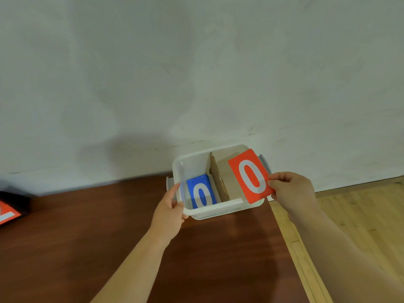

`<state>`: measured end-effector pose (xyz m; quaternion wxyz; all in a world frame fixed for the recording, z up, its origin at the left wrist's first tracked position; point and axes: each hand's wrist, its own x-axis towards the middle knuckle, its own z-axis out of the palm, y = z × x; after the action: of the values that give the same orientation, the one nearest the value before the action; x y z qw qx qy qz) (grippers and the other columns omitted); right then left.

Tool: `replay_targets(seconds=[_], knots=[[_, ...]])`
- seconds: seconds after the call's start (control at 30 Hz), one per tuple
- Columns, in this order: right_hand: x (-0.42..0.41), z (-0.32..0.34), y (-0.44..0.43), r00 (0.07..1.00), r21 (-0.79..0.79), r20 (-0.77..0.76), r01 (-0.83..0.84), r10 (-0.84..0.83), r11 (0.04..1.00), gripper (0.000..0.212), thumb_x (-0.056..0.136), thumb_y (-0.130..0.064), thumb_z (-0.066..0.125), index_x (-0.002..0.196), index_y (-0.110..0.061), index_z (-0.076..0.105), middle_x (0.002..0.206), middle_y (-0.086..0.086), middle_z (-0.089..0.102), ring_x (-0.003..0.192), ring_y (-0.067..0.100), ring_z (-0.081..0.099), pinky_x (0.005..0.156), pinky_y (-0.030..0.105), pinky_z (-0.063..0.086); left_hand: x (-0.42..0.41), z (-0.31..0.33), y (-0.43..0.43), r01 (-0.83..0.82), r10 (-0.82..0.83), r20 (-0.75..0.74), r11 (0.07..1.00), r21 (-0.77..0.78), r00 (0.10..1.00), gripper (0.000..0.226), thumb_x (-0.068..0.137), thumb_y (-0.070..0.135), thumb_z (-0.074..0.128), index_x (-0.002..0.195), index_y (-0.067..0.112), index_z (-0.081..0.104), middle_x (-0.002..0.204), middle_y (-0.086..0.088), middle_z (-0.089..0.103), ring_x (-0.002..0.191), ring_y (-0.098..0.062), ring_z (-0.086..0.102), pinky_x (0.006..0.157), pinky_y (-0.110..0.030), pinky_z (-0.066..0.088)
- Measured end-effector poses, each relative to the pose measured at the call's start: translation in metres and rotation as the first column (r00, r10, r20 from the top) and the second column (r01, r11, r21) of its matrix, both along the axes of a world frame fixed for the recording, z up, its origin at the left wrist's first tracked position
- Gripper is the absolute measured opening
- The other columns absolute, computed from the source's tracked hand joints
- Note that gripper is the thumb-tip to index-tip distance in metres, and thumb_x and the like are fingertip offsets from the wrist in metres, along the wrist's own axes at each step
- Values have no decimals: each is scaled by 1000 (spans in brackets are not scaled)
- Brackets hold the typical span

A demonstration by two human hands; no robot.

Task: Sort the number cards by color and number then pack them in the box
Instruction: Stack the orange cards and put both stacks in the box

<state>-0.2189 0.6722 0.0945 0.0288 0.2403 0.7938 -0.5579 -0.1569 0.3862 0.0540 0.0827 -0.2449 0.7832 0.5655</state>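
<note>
A white plastic box [218, 209] stands at the far right corner of the brown table, against the wall. A cardboard divider [217, 178] splits it in two. A blue card with a white 0 [202, 191] lies in the left compartment. My left hand [172, 206] grips the box's near left rim. My right hand [290, 189] pinches the right edge of a red card with a white 0 [249, 176], held tilted above the right compartment.
The brown table [109, 237] ends just right of the box, with light wooden floor [360, 215] beyond. At the far left edge lies a black holder with a red card [8, 212], partly cut off. A white wall [196, 73] runs behind.
</note>
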Motion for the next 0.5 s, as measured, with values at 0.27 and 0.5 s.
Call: replay_targets(seconds=[0.27, 0.5], knots=[[22, -1, -29, 995, 139, 48, -92, 86, 986, 17, 95, -14, 66, 86, -26, 73, 95, -6, 71, 89, 18, 69, 85, 39, 61, 56, -5, -34, 23, -23, -3, 999, -39, 1000, 57, 105, 12, 50, 147, 49, 41, 115, -1, 64, 83, -17, 66, 63, -19, 54], [36, -2, -56, 972, 366, 107, -234, 209, 901, 18, 97, -18, 59, 97, -29, 73, 95, -6, 67, 79, 12, 62, 75, 30, 56, 73, -3, -41, 48, -49, -13, 998, -51, 999, 55, 106, 15, 50, 150, 46, 40, 114, 5, 64, 85, -17, 68, 63, -18, 55]])
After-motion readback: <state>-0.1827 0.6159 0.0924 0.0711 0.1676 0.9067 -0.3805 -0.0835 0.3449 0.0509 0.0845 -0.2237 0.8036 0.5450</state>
